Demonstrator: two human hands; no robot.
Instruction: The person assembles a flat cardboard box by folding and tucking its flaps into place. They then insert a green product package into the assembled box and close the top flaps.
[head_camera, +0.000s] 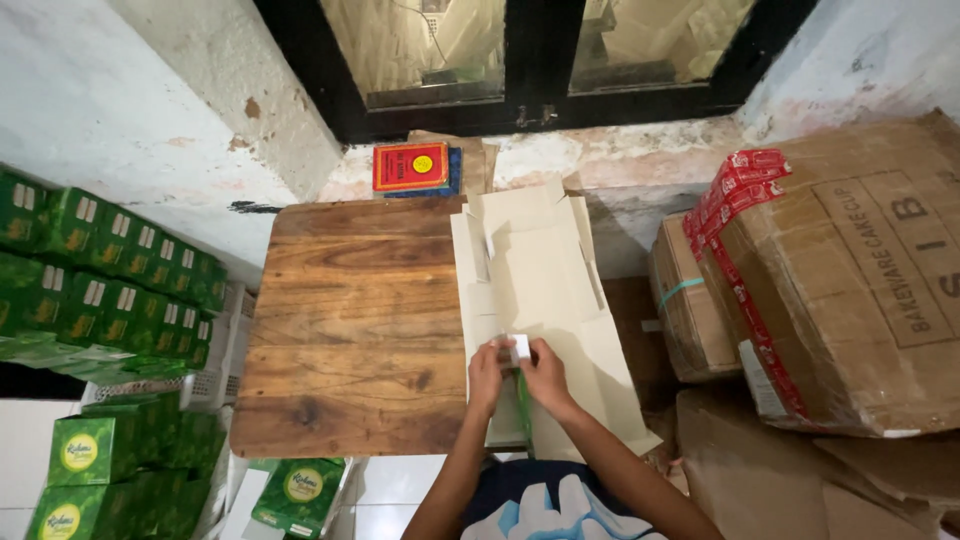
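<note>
My left hand and my right hand meet over the near right part of a wooden table. Together they pinch a small folded carton piece, white on top with a green side hanging below. Under the hands lies a stack of flat, unfolded pale cardboard blanks that reaches toward the far edge of the table and overhangs its right side.
Rows of green boxes are stacked at the left, more green boxes on the floor. A red book lies on the sill below a dark-framed window. Large taped brown cartons stand at the right.
</note>
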